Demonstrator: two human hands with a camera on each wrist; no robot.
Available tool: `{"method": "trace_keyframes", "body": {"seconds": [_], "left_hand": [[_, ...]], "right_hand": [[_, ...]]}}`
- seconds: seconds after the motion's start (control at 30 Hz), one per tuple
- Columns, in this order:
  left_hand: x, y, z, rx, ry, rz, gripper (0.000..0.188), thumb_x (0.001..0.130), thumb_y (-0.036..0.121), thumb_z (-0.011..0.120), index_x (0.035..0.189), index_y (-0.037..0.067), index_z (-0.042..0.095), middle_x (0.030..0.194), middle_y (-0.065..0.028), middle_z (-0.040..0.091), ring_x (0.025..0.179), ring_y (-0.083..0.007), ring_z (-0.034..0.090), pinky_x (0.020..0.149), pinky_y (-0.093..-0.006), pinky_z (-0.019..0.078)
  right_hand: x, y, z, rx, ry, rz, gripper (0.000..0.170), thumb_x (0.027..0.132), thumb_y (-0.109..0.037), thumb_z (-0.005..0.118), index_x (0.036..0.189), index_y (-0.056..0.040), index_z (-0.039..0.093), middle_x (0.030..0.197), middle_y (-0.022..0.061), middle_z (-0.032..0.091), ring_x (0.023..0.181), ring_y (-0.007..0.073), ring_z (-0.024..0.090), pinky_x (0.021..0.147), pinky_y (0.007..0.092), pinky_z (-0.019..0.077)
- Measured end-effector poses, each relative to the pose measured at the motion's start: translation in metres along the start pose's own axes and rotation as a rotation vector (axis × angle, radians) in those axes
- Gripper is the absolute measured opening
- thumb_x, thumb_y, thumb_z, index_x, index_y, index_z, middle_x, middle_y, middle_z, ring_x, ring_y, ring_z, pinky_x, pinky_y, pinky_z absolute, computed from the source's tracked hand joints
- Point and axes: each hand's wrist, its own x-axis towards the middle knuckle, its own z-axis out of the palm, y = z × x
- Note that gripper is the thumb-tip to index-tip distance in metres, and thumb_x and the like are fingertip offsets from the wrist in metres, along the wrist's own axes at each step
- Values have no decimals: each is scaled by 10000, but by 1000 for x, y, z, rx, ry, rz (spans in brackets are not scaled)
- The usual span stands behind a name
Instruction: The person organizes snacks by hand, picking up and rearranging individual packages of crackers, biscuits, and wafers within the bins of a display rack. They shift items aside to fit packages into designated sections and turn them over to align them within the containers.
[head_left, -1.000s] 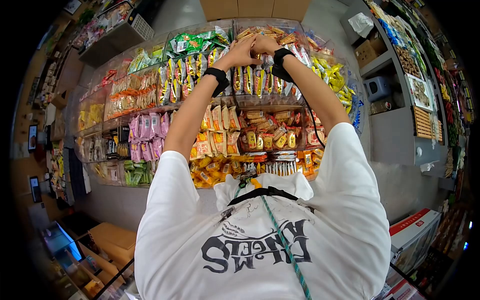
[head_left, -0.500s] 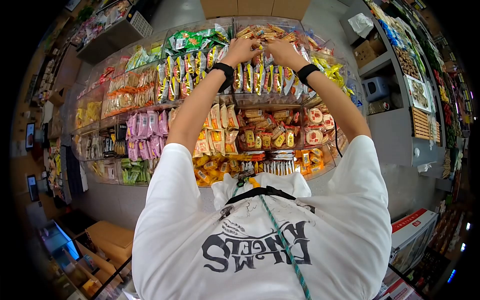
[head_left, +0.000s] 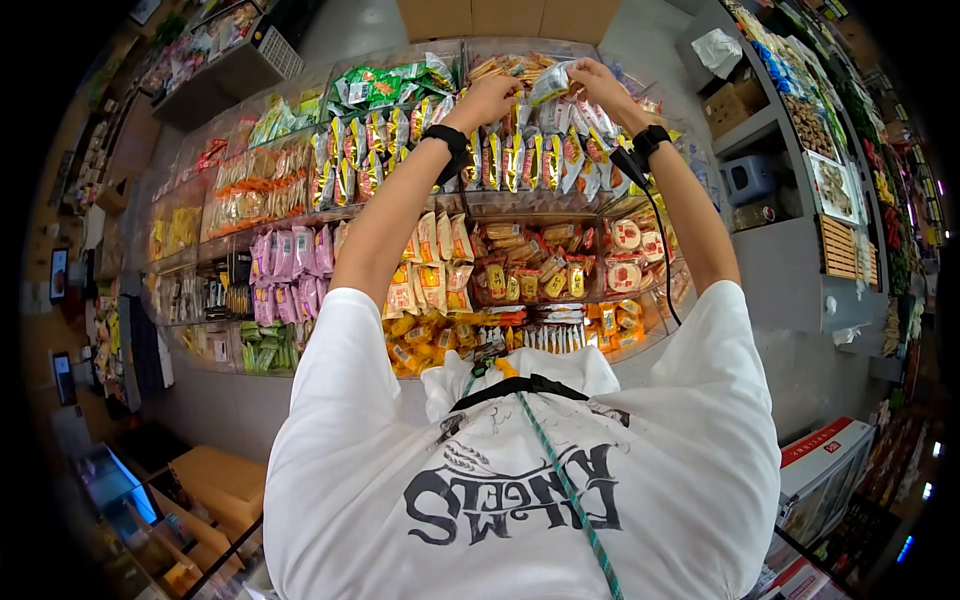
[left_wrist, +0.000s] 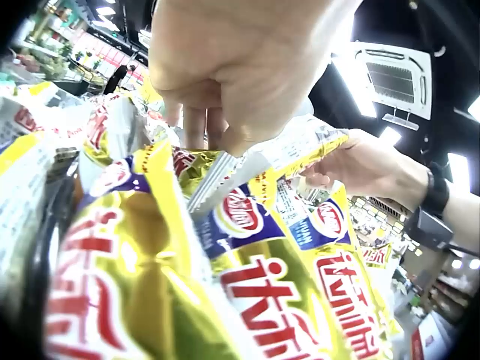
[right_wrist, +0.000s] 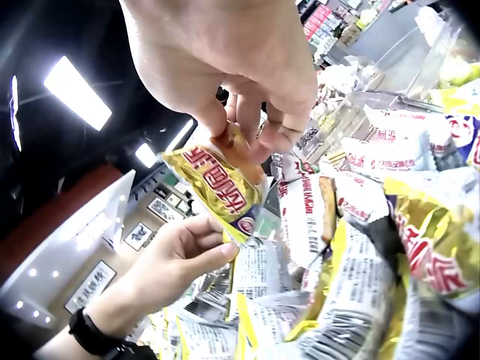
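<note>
The right hand (right_wrist: 232, 64) pinches a gold foil snack packet (right_wrist: 216, 184) with red lettering, hanging below it; the left hand (right_wrist: 174, 261), its hold unclear, is at the tops of similar packets (left_wrist: 262, 281). Gripping lightly near an end should avoid crushing.

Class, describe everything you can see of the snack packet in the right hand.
The snack packet has a shiny, foil-like wrapper: gold-yellow with large red characters edged in white, and a purple-blue end bearing a round logo. Its other side looks silvery. It is held tilted above similar packets, near the back of the display, pinched by the right hand. Whether the left hand touches it is unclear.
</note>
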Motion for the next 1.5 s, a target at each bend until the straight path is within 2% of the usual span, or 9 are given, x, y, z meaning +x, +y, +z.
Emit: {"method": "trace_keyframes", "body": {"seconds": [0.2,0.5,0.7,0.77,0.97,1.03,1.17,1.27,1.5], "left_hand": [[5,0,2,76,-65,-42,284,873,89,591,1143,18,644,1082,-200,664,1023,-387,617,895,-466,493],[-1,-5,-1,160,-25,-39,231,881,60,562,1093,35,651,1052,-190,670,993,-393,620,868,-485,493],[2,-25,4,130,-155,-21,266,930,76,523,1182,44,602,1078,-206,653,994,-390,615,837,-486,487],[2,-27,6,152,-169,-33,325,934,83,536,1255,38,570,1140,-215,633,1035,-385,606,850,-485,480],[-6,-21,2,106,-110,-36,293,923,77,557,1208,21,596,1028,-206,671,936,-389,636,803,-473,501],[-7,-25,6,127,-14,54,278,922,74,551,1188,14,604,960,-201,681,878,-387,644,783,-465,507],[-4,-16,-1,92,-98,-22,280,919,71,544,1187,11,603,960,-199,680,865,-386,641,770,-458,506],[-4,-19,0,69,-66,-10,262,914,69,541,1159,0,606,943,-202,678,843,-392,639,754,-454,505],[-5,-28,3,93,-63,45,312,893,94,578,1192,6,568,997,-227,673,887,-411,639,772,-472,504]], "right_hand": [[20,1,1,29,107,113,284,1018,-283,498,977,-9,559,757,63,572,675,138,525,631,302,426],[50,27,11,-86,407,-279,433,1009,-351,426,931,51,568,763,104,589,656,170,524,653,351,424],[10,-45,10,572,107,285,489,1001,-534,453,1034,-64,586,799,26,539,597,88,504,433,238,390],[17,-34,-6,402,-261,257,491,968,-532,530,1080,-61,609,870,25,582,629,85,530,434,220,427],[26,-55,-20,-40,-283,217,449,876,-357,720,1203,-53,673,919,41,640,672,93,545,569,288,471],[32,-81,-15,-648,-476,350,396,844,-315,746,1142,-56,714,851,28,664,712,113,554,637,282,467],[66,-48,19,-739,-469,223,351,783,-367,780,871,-28,749,508,9,495,400,143,410,390,346,312],[74,-48,49,-899,-577,353,478,693,-472,846,619,-54,627,548,49,534,462,190,481,467,343,400],[93,4,83,-1152,-261,-103,349,719,-329,772,834,0,740,923,222,706,828,339,700,752,458,572]]}}
